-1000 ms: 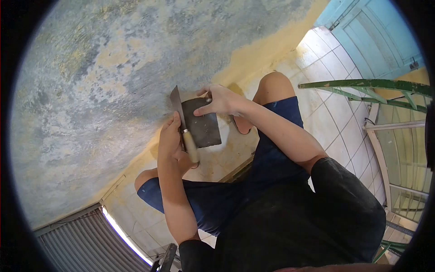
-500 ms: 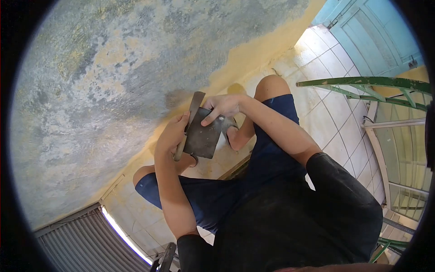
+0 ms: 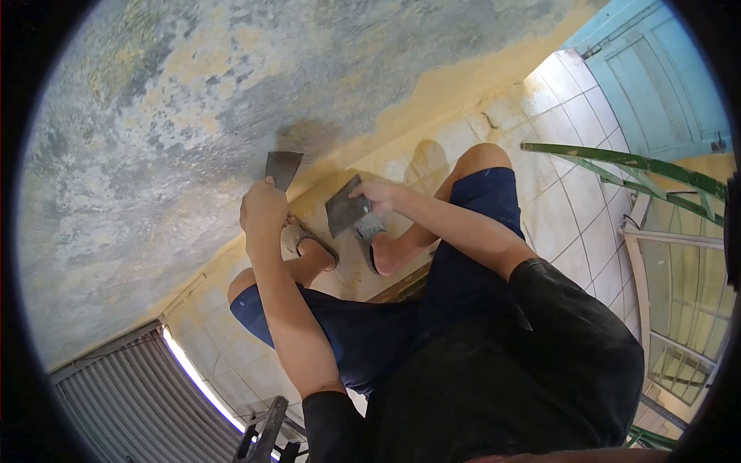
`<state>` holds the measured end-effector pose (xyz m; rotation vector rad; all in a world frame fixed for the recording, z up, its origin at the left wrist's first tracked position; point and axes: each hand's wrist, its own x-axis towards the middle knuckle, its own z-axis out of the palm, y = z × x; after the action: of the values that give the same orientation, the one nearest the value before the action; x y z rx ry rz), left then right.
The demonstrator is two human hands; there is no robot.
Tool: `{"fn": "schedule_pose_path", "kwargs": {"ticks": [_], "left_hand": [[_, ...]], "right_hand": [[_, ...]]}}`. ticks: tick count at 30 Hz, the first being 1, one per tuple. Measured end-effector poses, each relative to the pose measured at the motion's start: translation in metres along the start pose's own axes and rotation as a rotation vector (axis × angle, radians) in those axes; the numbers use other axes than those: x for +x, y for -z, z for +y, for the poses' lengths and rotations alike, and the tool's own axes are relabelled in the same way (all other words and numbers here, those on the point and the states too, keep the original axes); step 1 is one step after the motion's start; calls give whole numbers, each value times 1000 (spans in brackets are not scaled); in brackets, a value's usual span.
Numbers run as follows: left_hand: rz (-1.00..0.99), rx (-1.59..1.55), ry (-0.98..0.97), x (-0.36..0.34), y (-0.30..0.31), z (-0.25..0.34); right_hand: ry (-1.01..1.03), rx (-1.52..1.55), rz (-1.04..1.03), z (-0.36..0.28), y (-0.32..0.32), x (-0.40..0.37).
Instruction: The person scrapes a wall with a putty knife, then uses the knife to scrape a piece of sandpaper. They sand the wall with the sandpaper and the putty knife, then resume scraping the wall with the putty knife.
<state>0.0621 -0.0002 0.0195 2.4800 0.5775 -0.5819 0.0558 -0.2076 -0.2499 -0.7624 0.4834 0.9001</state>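
My left hand (image 3: 263, 208) is wrapped round the handle of a putty knife (image 3: 283, 168). Its wide dark blade points up and lies against or close over the patchy wall (image 3: 216, 116), near the wall's lower edge. In my right hand (image 3: 377, 196) is a flat, dark rectangular plate (image 3: 344, 210), pinched at its edge and tilted above the floor between my feet. A pale smear shows on the plate next to my fingers. The two tools are apart, with the plate to the right of the putty knife.
Tiled floor (image 3: 552, 208) runs along the wall's base. A green metal frame (image 3: 633, 160) stands at the right, near a blue door (image 3: 656, 77). At the lower left are a grey corrugated shutter (image 3: 139, 393) and a black metal object (image 3: 266, 432).
The putty knife has left the plate and moved up and left to the wall with my left hand. The plate in my right hand has turned and now sits a little higher.
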Motion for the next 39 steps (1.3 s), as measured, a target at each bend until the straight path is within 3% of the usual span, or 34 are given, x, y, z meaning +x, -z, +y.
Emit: {"fn": "schedule_pose_path", "kwargs": {"ticks": [6,10,13,15,17,18,19,24,25,27,30,32,34,36,38,39], "left_hand": [[-47,153,-58,1,3,-17],[-84,239,-48,2,7,-17],[-66,268,-66,7,10,-26],[30,305,-187,16,0,-47],[25,351,-160,11,-2,-44],[24,399,-141,8,-2,-41],[15,404,-144,5,-3,-39],[-102,357,-33,-15,9,-12],[-100,356,-32,-14,8,-10],[-90,376,-27,-16,5,-10],[-112,414,-35,-11,1,-6],[-119,423,-43,-8,3,-5],[-124,420,-40,-7,4,-2],[-106,435,-48,-9,3,-1],[-118,451,-52,-6,-1,-2],[-128,457,-60,-4,-5,-2]], "right_hand": [[237,324,199,-47,-88,29],[307,355,119,-56,-92,79],[476,404,74,-78,-65,80],[612,345,199,-78,-55,75],[614,111,509,-64,-100,73],[607,-129,811,-58,-106,79],[603,-124,819,-56,-100,76],[509,310,267,-84,-58,70],[509,309,266,-87,-62,67],[707,15,665,-83,-70,56],[658,-79,622,-66,-79,101],[589,132,363,-71,-61,87],[613,211,274,-90,-45,58],[761,112,436,-99,-35,42],[845,21,523,-76,-34,96],[864,129,625,-65,-52,127]]}}
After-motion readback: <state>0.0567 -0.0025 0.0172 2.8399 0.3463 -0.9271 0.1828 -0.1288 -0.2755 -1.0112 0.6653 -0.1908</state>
